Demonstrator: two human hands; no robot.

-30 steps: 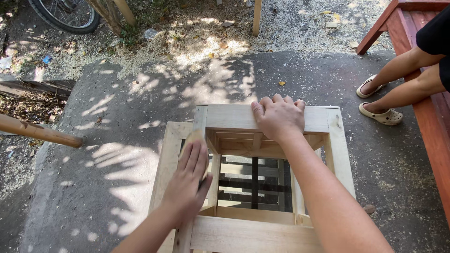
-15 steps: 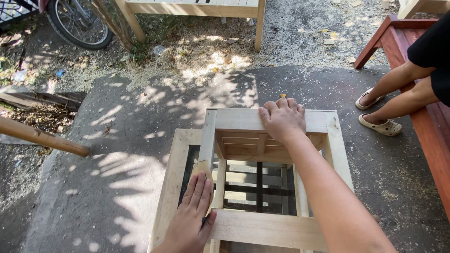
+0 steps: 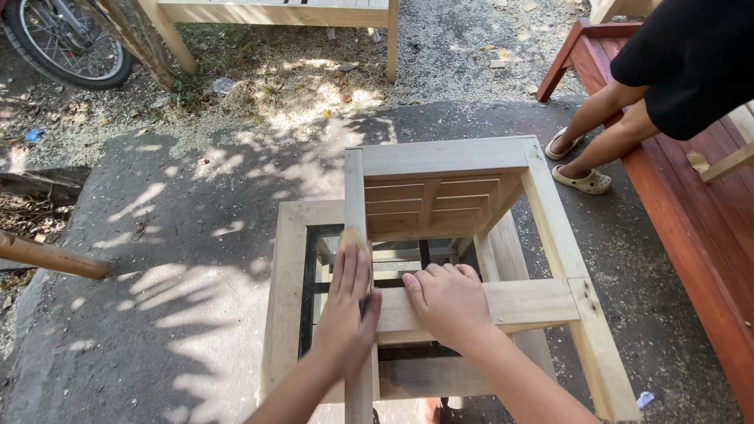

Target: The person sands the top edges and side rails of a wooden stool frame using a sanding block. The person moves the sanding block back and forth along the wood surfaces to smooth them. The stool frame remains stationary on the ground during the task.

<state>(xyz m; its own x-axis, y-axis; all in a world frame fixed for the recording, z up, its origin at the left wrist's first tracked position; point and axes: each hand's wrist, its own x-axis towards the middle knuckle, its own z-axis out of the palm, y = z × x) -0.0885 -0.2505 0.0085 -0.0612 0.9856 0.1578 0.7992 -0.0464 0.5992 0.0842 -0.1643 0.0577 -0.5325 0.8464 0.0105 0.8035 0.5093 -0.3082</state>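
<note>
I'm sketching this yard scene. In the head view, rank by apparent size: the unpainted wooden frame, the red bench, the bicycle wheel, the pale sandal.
1. Unpainted wooden frame
2. Red bench, cut off by the picture's edge
3. Bicycle wheel, only partly in view
4. Pale sandal

We see a bare, matt, pale wooden frame (image 3: 463, 161), a glossy red-stained wooden bench (image 3: 699, 235), and rough grey concrete (image 3: 157, 314).

Wooden frame (image 3: 440, 161) stood centre; bench (image 3: 699, 235) right (seated person (image 3: 683, 63) on it); bicycle wheel (image 3: 67, 43) far left.
</note>
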